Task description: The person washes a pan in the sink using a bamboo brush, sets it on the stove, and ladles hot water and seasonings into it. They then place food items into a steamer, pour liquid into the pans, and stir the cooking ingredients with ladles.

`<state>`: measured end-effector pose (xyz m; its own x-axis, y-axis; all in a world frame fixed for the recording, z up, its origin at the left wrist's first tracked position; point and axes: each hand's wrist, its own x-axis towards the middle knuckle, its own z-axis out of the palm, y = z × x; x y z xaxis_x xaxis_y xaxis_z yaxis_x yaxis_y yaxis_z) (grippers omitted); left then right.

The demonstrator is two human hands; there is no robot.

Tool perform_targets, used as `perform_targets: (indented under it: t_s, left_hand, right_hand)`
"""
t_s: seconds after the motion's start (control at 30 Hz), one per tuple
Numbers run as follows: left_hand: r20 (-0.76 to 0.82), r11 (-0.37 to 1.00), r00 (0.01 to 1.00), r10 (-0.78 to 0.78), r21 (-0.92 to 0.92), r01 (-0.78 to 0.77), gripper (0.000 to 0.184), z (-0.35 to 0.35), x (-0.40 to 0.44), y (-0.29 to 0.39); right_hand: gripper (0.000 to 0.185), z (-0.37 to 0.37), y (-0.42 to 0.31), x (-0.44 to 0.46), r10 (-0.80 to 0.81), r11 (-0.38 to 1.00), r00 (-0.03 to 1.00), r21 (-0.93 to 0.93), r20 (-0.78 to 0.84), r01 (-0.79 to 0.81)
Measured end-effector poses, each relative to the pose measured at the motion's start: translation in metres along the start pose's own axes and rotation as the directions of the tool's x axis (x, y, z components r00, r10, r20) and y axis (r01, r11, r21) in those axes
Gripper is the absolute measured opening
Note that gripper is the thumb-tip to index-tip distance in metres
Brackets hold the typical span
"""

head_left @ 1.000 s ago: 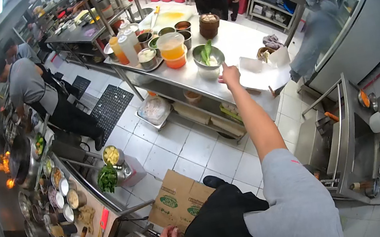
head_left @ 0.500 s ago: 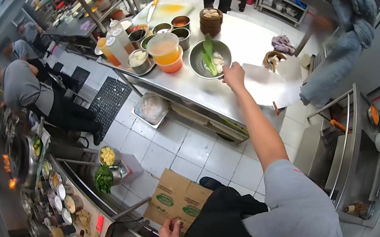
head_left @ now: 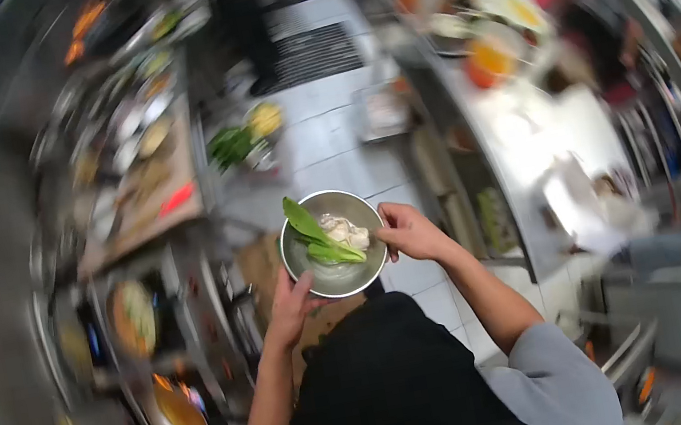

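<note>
A metal bowl (head_left: 341,283) is held level in front of my black apron. Inside lie a green leafy vegetable (head_left: 313,231) and several pale whitish pieces (head_left: 347,233) whose kind I cannot make out. My right hand (head_left: 409,231) pinches the bowl's right rim between thumb and fingers. On the lower left side, my left hand (head_left: 291,304) grips the bowl with its thumb near the rim and its fingers partly hidden beneath.
To the left, a pan (head_left: 134,319) and another pan with orange-brown content (head_left: 177,409) sit on the stove. A steel table (head_left: 523,173) stands right, its items blurred. Cardboard (head_left: 263,261) lies on the floor. A person's legs (head_left: 246,35) show at the back.
My right hand has brought the bowl from the steel table to in front of my body. My left hand has come up and taken hold of it. My view has turned left.
</note>
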<state>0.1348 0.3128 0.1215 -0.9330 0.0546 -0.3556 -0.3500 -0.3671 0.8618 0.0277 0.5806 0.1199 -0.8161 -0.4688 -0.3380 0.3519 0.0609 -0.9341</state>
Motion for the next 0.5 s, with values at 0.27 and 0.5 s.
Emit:
perform_targets:
  t_s: [0.27, 0.5]
  left_hand:
    - [-0.703, 0.971, 0.689, 0.174, 0.007, -0.239, 0.046, -0.144, -0.184, -0.022]
    - [-0.914, 0.967, 0.322, 0.247, 0.211, -0.144, 0.052, -0.243, -0.319, -0.062]
  right_hand:
    - [0.045, 0.285, -0.002, 0.028, -0.480, 0.394, 0.655, -0.524, 0.584, 0.755]
    - [0.052, 0.536, 0.073, 0.017, -0.290, 0.294, 0.297, -0.210, 0.910, 0.932]
